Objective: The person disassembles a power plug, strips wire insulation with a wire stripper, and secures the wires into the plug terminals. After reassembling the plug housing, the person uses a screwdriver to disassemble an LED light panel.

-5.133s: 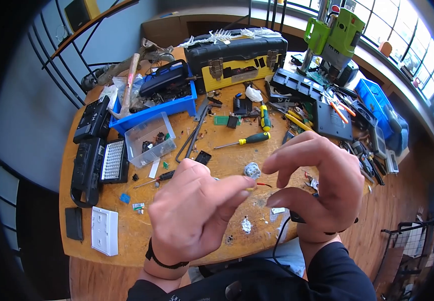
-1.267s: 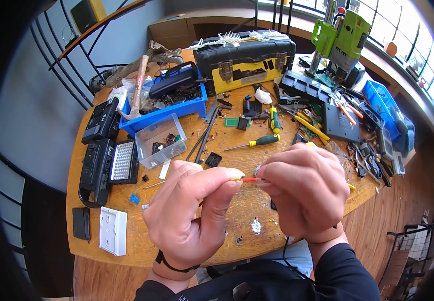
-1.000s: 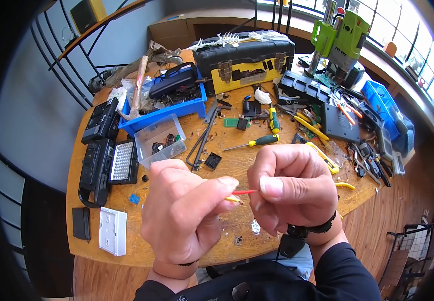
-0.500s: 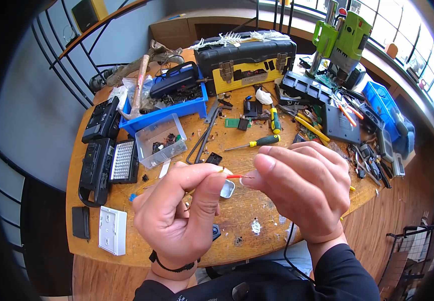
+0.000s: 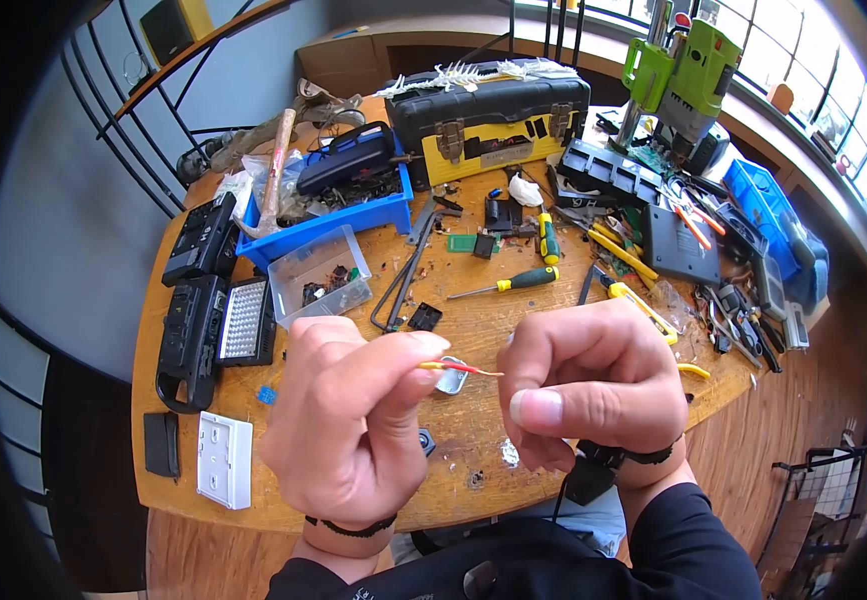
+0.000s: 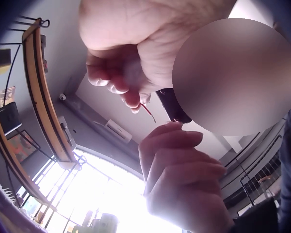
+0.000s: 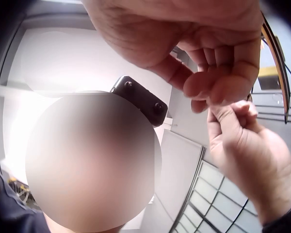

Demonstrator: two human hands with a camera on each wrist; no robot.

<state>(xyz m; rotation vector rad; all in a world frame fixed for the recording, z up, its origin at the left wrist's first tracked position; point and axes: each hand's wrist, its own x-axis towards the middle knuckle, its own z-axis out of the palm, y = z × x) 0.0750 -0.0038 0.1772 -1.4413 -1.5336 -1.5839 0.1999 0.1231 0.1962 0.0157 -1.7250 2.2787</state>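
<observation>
In the head view my left hand (image 5: 348, 425) pinches a red wire (image 5: 461, 367) and a yellow wire (image 5: 431, 365) between thumb and index finger. A thin bare copper end extends from the red wire toward my right hand (image 5: 593, 385). The right thumb lies against the curled index finger, right at the copper tip. In the left wrist view the wire (image 6: 148, 112) sticks out from the left fingertips, with a small gap to the right fingers. Behind the wires sits a small grey-white cup-like piece (image 5: 451, 378) on the wooden table (image 5: 513, 500).
Beyond the hands lie a green-yellow screwdriver (image 5: 518, 281), a clear plastic box (image 5: 323, 285) and a yellow cutter (image 5: 643, 308). A blue bin (image 5: 353, 215) with a hammer (image 5: 275, 175), a black-yellow toolbox (image 5: 493, 135) and a green drill press (image 5: 688, 80) stand farther back.
Both hands have come together from apart, and wires now show in the left fingers. The right hand repeatedly turned over at the red wire's end, and its fingers now sit just off the tip.
</observation>
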